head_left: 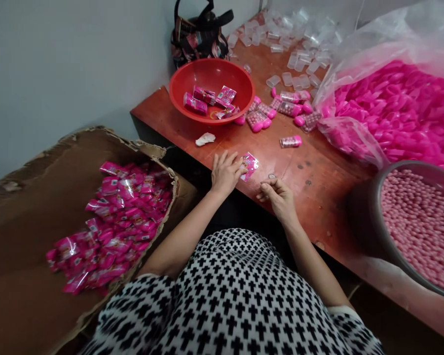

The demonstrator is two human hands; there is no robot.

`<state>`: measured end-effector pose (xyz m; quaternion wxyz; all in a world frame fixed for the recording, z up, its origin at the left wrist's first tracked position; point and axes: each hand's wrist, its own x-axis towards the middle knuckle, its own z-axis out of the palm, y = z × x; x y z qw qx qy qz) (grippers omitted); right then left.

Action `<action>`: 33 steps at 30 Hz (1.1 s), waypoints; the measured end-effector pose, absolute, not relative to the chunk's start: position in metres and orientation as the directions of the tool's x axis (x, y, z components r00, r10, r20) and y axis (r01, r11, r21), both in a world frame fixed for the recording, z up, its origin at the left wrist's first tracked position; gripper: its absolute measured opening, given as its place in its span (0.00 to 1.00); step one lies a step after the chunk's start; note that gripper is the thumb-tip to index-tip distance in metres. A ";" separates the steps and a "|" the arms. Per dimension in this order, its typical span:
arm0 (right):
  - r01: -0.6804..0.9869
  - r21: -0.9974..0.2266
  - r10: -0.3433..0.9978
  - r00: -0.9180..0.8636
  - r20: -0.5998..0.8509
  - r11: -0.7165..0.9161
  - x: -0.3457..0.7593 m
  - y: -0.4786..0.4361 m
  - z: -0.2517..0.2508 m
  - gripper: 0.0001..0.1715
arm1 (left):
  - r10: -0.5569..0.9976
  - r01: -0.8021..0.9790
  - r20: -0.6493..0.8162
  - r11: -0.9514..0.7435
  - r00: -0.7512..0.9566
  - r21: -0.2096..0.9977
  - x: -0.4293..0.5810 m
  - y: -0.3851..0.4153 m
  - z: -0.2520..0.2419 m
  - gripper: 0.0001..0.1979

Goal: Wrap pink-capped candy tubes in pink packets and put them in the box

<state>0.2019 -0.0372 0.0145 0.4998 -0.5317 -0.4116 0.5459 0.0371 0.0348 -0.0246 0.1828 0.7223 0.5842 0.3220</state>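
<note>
My left hand (pixel 226 173) is on the near edge of the table, thumb and forefinger at the left edge of a shiny pink printed packet (pixel 250 166), the other fingers spread. My right hand (pixel 278 195) is just right of the packet, apart from it, its fingers curled in a pinch; what is between them, if anything, is hidden. A small round pale disc (pixel 271 176) shows right at its fingertips. Beyond, a clear bottle of pink beads with a pink cap (pixel 290 142) lies on its side. A crumpled white scrap (pixel 205 139) lies left of the packet.
A red bowl (pixel 175 101) with several pink packets stands behind. Filled bottles (pixel 257 120) and clear empty containers (pixel 299 61) lie farther back. At right are a bag of pink caps (pixel 395 108) and a tub of pink beads (pixel 422 227). A cardboard box (pixel 25 222) holds packets at left.
</note>
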 end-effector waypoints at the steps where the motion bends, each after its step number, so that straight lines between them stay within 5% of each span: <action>1: -0.095 -0.982 0.983 0.069 -0.169 -0.162 0.204 -0.036 0.015 0.15 | 0.963 0.722 0.252 -0.242 0.096 0.649 0.040 0.038 -0.027 0.13; 8: -0.008 -0.990 0.984 0.106 -0.141 -0.141 0.208 -0.001 0.014 0.16 | 0.959 0.537 0.280 -0.208 -0.055 0.818 0.042 0.037 -0.034 0.08; 14: -0.241 -0.947 0.971 0.061 -0.232 -0.211 0.182 0.038 0.005 0.32 | 0.962 0.361 0.261 -0.215 -0.082 0.907 0.045 0.030 -0.019 0.09; 16: -0.278 -0.935 0.969 0.046 -0.241 -0.219 0.178 0.043 0.007 0.30 | 0.977 0.224 0.177 -0.147 -0.121 0.963 0.044 0.027 -0.010 0.14; 19: -0.250 -0.940 0.972 -0.011 -0.237 -0.232 0.177 0.045 0.014 0.30 | 0.984 -0.121 -0.149 0.138 -0.095 0.983 0.040 0.025 0.002 0.18; 23: -0.103 -0.964 0.969 -0.057 -0.239 -0.244 0.178 0.045 0.021 0.32 | 0.914 -0.350 -0.393 0.403 0.103 0.846 0.032 0.024 0.009 0.18; 28: 0.190 -0.966 0.981 -0.040 -0.188 -0.177 0.187 0.042 0.015 0.28 | 0.912 -0.299 -0.409 0.382 -0.032 0.875 0.018 0.021 0.006 0.17; 33: 0.778 -0.617 0.991 -0.134 0.019 0.117 0.198 0.047 0.016 0.21 | 0.889 -0.358 -0.453 0.402 -0.070 0.843 0.013 0.017 0.006 0.15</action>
